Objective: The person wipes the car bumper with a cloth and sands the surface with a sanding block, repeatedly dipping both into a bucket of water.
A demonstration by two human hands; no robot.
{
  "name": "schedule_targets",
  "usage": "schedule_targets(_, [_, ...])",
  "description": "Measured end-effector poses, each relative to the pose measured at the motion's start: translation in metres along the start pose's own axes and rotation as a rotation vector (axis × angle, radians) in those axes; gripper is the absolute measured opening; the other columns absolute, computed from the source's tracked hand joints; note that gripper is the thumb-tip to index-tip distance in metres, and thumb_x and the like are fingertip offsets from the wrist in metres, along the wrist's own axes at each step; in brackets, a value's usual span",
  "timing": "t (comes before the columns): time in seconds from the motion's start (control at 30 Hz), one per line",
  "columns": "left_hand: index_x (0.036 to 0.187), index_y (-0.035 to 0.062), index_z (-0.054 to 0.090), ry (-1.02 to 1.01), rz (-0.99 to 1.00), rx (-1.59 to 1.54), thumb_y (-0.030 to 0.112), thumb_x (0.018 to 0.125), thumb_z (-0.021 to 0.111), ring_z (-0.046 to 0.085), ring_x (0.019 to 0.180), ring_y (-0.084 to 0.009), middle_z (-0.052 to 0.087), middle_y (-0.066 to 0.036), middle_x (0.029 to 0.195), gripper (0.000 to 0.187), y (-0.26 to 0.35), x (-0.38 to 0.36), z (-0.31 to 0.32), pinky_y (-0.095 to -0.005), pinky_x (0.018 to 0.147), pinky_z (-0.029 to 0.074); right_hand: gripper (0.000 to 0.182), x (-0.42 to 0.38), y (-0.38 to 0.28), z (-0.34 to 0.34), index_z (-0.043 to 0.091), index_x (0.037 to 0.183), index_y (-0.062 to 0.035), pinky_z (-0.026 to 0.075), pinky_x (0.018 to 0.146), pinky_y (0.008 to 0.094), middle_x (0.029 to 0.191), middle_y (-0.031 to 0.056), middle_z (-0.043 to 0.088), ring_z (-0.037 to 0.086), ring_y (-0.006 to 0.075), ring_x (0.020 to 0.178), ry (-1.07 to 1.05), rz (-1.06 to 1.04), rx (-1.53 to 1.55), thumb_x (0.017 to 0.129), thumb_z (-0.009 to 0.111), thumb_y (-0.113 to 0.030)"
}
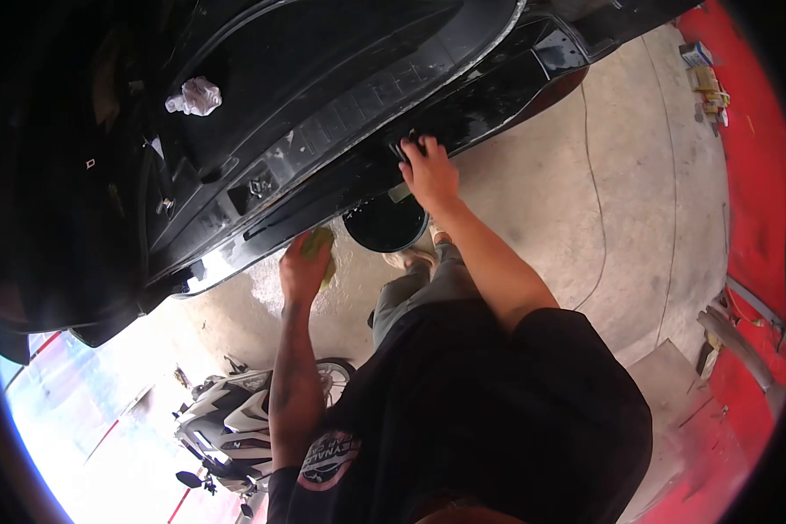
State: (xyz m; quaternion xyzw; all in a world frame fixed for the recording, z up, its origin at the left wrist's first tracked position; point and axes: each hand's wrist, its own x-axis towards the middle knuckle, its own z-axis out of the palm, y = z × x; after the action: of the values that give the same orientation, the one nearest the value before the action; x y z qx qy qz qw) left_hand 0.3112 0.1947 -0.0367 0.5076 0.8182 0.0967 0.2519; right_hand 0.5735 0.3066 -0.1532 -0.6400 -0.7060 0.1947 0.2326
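A yellow-green, soft-looking pad [321,249] is showing a rounded, uneven outline, while the long, glossy black bumper [341,188] is curving smoothly beside a ribbed black sill [367,100]. The left hand [298,272] is closing its fingers around the pad, which is staying just beside the outer edge of the bumper, toward its left end. The right hand [432,177] is reaching over the bumper's outer edge with bent fingers; I cannot tell if it is holding something dark. Below this edge, a round black bucket [393,251] is standing on the pale, stained floor [541,192]. A crumpled whitish cloth or paper [199,96] is lying beyond the sill. A motorcycle [236,419] is standing behind at left, and a red surface [755,131] is bordering the floor's right edge.
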Motion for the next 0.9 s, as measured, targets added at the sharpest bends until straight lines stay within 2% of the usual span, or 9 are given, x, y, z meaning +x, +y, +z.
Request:
schedule_targets(0.1, [0.111, 0.0127, 0.075, -0.012, -0.036, 0.118, 0.036, 0.093, 0.074, 0.076, 0.09, -0.0376, 0.077, -0.017, 0.096, 0.029, -0.115, -0.048, 0.002, -0.0469, 0.08, 0.061, 0.047, 0.008, -0.006, -0.001, 0.064, 0.133, -0.0207, 0.063, 0.076, 0.0442, 0.132, 0.0086, 0.058, 0.064, 0.0312, 0.107, 0.051, -0.006, -0.028, 0.088, 0.079, -0.025])
schedule_targets(0.13, [0.101, 0.0145, 0.069, -0.097, 0.553, 0.695, 0.023, 0.096, 0.067, 0.074, 0.084, -0.0324, 0.072, -0.011, 0.088, 0.01, -0.189, -0.061, 0.005, -0.0455, 0.073, 0.061, 0.047, -0.003, -0.006, 0.005, 0.064, 0.132, -0.0219, 0.063, 0.075, 0.0445, 0.133, 0.0073, 0.058, 0.064, 0.0312, 0.107, 0.065, -0.019, -0.026, 0.088, 0.079, -0.024])
schedule_targets(0.17, [0.095, 0.0158, 0.062, -0.057, 0.547, 0.742, 0.016, 0.094, 0.063, 0.071, 0.082, -0.0274, 0.066, -0.008, 0.085, 0.001, -0.211, -0.09, 0.003, -0.0433, 0.069, 0.061, 0.047, -0.013, -0.007, 0.009, 0.064, 0.132, -0.0222, 0.063, 0.075, 0.0445, 0.133, 0.0068, 0.058, 0.064, 0.0312, 0.107, 0.051, -0.025, -0.027, 0.088, 0.079, -0.024])
schedule_targets(0.23, [0.097, 0.0151, 0.069, -0.253, 0.276, 0.74, 0.029, 0.097, 0.064, 0.074, 0.086, -0.0319, 0.072, -0.012, 0.091, 0.015, -0.277, -0.143, 0.007, -0.0469, 0.075, 0.062, 0.047, -0.025, -0.009, 0.013, 0.064, 0.132, -0.0227, 0.063, 0.074, 0.0446, 0.134, 0.0059, 0.058, 0.064, 0.0312, 0.107, 0.028, -0.036, -0.034, 0.088, 0.079, -0.024])
schedule_targets(0.27, [0.102, 0.0119, 0.075, -0.155, -0.278, 0.348, 0.046, 0.093, 0.067, 0.076, 0.094, -0.0381, 0.077, -0.016, 0.101, 0.037, -0.261, -0.172, -0.003, -0.0505, 0.081, 0.061, 0.046, -0.02, -0.007, 0.011, 0.064, 0.132, -0.0223, 0.064, 0.076, 0.0442, 0.133, 0.0054, 0.059, 0.064, 0.0316, 0.107, 0.038, -0.058, -0.048, 0.088, 0.079, -0.024])
schedule_targets(0.3, [0.108, 0.0088, 0.077, -0.263, -0.531, 0.305, 0.059, 0.086, 0.07, 0.075, 0.101, -0.0414, 0.077, -0.02, 0.108, 0.055, -0.259, -0.189, -0.014, -0.0527, 0.086, 0.059, 0.046, -0.009, -0.008, 0.007, 0.064, 0.132, -0.0222, 0.063, 0.078, 0.045, 0.133, 0.0057, 0.059, 0.064, 0.0321, 0.108, 0.047, -0.025, -0.052, 0.088, 0.079, -0.025])
schedule_targets(0.4, [0.115, 0.0075, 0.076, -0.138, -0.612, 0.129, 0.041, 0.074, 0.083, 0.075, 0.104, -0.0392, 0.077, -0.021, 0.109, 0.053, -0.341, -0.269, 0.001, -0.0501, 0.092, 0.057, 0.047, 0.019, -0.014, 0.005, 0.065, 0.133, -0.0232, 0.061, 0.083, 0.0471, 0.13, 0.0058, 0.061, 0.064, 0.0332, 0.109, 0.097, 0.073, -0.085, 0.088, 0.078, -0.028])
schedule_targets(0.5, [0.115, 0.0039, 0.076, -0.128, -0.592, -0.001, 0.033, 0.076, 0.085, 0.076, 0.098, -0.0317, 0.078, -0.016, 0.109, 0.05, -0.339, -0.306, 0.003, -0.0438, 0.09, 0.058, 0.043, -0.003, -0.029, 0.018, 0.065, 0.129, -0.0234, 0.064, 0.076, 0.0459, 0.131, 0.0057, 0.061, 0.064, 0.033, 0.108, 0.119, 0.074, -0.057, 0.088, 0.077, -0.026])
schedule_targets(0.9, [0.113, 0.0015, 0.076, -0.03, -0.851, -0.419, 0.02, 0.081, 0.084, 0.073, 0.091, -0.0177, 0.078, -0.008, 0.103, 0.038, -0.326, -0.282, -0.019, -0.0343, 0.083, 0.057, 0.042, -0.005, -0.035, 0.036, 0.068, 0.127, -0.022, 0.061, 0.077, 0.0457, 0.13, 0.0048, 0.064, 0.065, 0.033, 0.101, 0.123, -0.013, -0.135, 0.086, 0.077, -0.025])
